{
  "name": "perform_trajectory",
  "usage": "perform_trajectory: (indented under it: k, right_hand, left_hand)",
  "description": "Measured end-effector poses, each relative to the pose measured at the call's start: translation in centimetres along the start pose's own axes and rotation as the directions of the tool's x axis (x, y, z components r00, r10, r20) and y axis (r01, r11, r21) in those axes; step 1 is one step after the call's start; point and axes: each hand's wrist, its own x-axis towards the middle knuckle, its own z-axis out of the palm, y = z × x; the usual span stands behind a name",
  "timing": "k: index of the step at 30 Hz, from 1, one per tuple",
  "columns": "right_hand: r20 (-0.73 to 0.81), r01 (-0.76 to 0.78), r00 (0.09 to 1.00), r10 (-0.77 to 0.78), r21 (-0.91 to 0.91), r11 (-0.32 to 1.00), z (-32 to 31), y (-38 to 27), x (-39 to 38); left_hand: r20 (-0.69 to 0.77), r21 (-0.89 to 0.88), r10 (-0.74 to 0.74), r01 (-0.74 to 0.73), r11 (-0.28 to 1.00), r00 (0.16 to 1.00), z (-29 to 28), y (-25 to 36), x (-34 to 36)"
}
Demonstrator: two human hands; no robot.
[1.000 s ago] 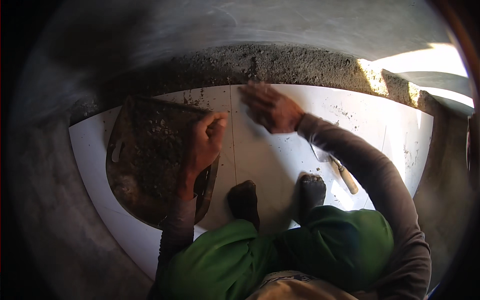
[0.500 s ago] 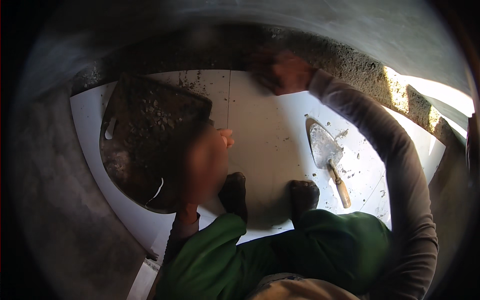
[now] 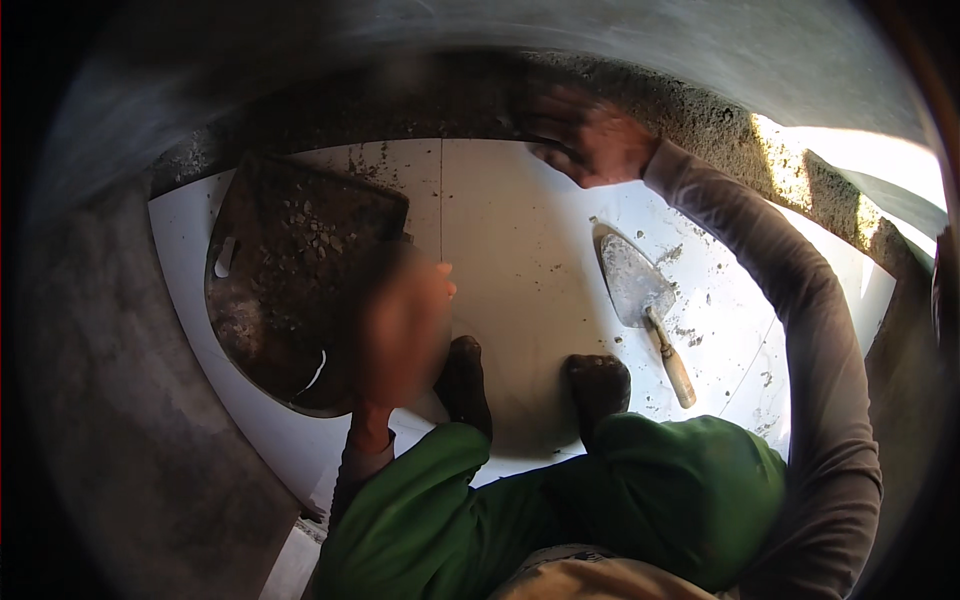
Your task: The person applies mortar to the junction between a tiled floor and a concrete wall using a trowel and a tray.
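My right hand point(image 3: 602, 140) reaches to the dark, rough strip at the foot of the wall, beyond the white tile. Its fingers stretch leftward with the thumb apart; the fingertips blur into shadow, and I see nothing held. My left hand point(image 3: 405, 330) is a blurred shape at the right side of a dark, dirty pan point(image 3: 265, 345) that has a slot-shaped handle hole. A few of its fingertips show, but its grip cannot be made out. Small rubble point(image 3: 318, 235) lies in the pan. A pointed trowel point(image 3: 638, 285) with a wooden handle rests on the tile, right of my feet.
Large white tiles point(image 3: 510, 270), strewn with crumbs and dirt, cover the floor under my dark shoes point(image 3: 600, 385). A rough, dark strip point(image 3: 690, 125) runs along the grey wall point(image 3: 700, 45) ahead. Bright sunlight falls on the right. Grey concrete point(image 3: 120, 350) lies to the left.
My right hand has moved a little to the right along the strip. My left hand remains by the pan, still blurred. The whole view has shifted slightly.
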Motion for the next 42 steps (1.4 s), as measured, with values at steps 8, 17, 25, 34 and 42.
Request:
perform_trajectory:
  k: [8, 17, 25, 34, 42]
  right_hand:
    - [-0.042, -0.216, 0.976, 0.213, -0.094, 0.972, 0.3, -5.4, -1.5]
    - [-0.338, -0.325, 0.894, 0.295, -0.035, 0.945, -3.4, -13.1, -0.1]
    - [-0.157, -0.26, 0.945, 0.285, 0.164, 0.952, 0.5, -25.1, 14.8]
    - [-0.228, -0.078, 0.965, 0.128, 0.214, 0.974, 2.2, -22.3, -3.2]
    - [-0.552, -0.497, 0.702, 0.451, 0.074, 0.865, -6.3, -15.3, -20.0]
  left_hand:
    - [-0.082, -0.012, -0.007, 0.006, 1.0, 0.997, -3.3, -1.6, -5.9]
    - [0.074, -0.015, 0.006, -0.005, 1.0, 0.997, -5.1, -4.7, -13.3]
    - [0.272, 0.22, -0.156, 0.097, 0.971, 0.95, -2.8, -4.2, -17.7]
    - [0.259, 0.246, -0.108, 0.043, 0.968, 0.96, -1.8, -3.1, -18.9]
    - [0.272, 0.292, -0.122, 0.039, 0.956, 0.954, 2.2, -1.3, -16.3]
